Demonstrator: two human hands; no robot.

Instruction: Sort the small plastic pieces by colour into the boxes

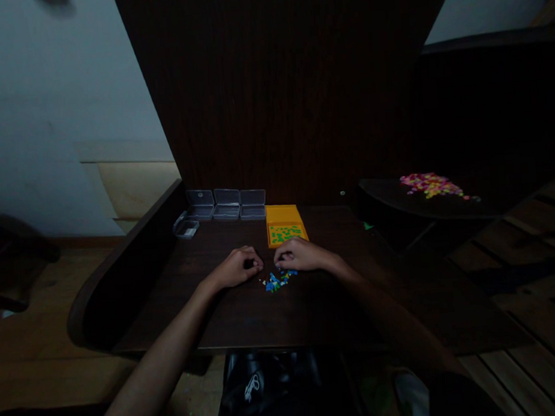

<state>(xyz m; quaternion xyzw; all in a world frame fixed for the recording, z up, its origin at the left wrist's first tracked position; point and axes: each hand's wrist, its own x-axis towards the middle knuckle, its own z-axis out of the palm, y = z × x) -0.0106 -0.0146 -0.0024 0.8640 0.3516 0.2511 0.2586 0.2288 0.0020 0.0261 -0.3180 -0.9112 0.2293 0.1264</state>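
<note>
Both of my hands rest on a dark wooden table [229,321]. My left hand [238,267] is curled with its fingers closed; what it holds, if anything, is hidden. My right hand [298,255] is also curled, its fingertips pinched just above a small pile of tiny blue, green and yellow pieces [277,280]. Just beyond my hands lies an orange tray [282,215] with green pieces set in its lower half.
Three clear plastic boxes [226,204] with open lids stand in a row at the table's back, with a small clear container [186,228] to their left. A heap of pink and yellow pieces [430,185] lies on a dark side surface at right. A dark wooden panel rises behind the table.
</note>
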